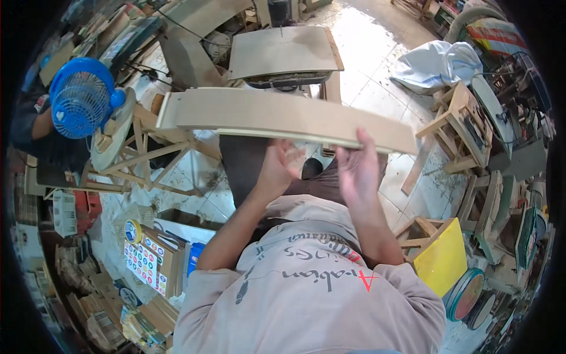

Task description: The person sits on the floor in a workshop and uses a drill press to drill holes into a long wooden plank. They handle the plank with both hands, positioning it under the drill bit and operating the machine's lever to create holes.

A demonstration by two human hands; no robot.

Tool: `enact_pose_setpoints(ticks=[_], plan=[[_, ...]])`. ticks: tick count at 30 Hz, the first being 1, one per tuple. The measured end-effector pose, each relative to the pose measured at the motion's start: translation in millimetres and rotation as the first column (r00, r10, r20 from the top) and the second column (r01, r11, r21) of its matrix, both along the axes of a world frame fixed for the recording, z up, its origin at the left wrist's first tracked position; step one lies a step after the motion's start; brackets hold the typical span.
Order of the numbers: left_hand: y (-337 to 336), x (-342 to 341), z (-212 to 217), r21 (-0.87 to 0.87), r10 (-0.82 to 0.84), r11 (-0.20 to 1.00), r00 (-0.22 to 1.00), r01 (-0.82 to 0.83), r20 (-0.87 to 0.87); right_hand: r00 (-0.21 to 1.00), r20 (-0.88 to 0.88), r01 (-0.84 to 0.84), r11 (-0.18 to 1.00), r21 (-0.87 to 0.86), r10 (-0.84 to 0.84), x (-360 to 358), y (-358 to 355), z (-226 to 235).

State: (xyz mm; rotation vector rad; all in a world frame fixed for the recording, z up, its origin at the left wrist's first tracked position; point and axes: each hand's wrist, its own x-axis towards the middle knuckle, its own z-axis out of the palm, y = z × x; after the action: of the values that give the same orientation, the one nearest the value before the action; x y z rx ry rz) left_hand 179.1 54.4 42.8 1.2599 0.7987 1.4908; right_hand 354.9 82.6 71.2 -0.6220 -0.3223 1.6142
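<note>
both hands — left hand, right hand — curl under the long thin board's near edge; looks stiff, light, best gripped mid-span.

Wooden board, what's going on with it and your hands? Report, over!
Both hands up: left hand under the long wooden board, right hand gripping its near edge. Board held level over the table saw. Nothing blocking.

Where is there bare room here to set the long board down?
Bare patches: the flat panel ahead, and tiled floor between it and the white sack. Crowded: the left by the blue fan, the right around the wooden stools.
</note>
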Motion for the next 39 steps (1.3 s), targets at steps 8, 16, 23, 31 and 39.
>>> enact_pose_setpoints(ticks=[8, 16, 23, 31, 39], plan=[[37, -15, 19, 0.070, 0.280, 0.923, 0.786, -0.378, 0.552, 0.701, 0.086, -0.701, 0.706, -0.103, 0.708, -18, -45, 10], [37, -50, 27, 0.048, 0.121, 0.981, 0.778, -0.190, 0.617, 0.026, 0.936, -0.758, 0.603, 0.247, -0.350, 12, -31, 6], [36, -67, 46, -0.083, 0.259, 0.964, 0.811, -0.254, 0.525, 0.005, 0.970, -0.779, 0.607, 0.155, -0.242, 20, -40, -3], [50, -129, 67, -0.167, 0.359, 0.930, 0.723, -0.326, 0.590, 0.061, 0.984, -0.765, 0.625, 0.154, -0.168, 74, -71, -20], [57, -132, 69, -0.125, 0.339, 0.936, 0.751, -0.329, 0.567, 0.001, 0.981, -0.741, 0.658, 0.131, -0.193, 95, -87, -29]])
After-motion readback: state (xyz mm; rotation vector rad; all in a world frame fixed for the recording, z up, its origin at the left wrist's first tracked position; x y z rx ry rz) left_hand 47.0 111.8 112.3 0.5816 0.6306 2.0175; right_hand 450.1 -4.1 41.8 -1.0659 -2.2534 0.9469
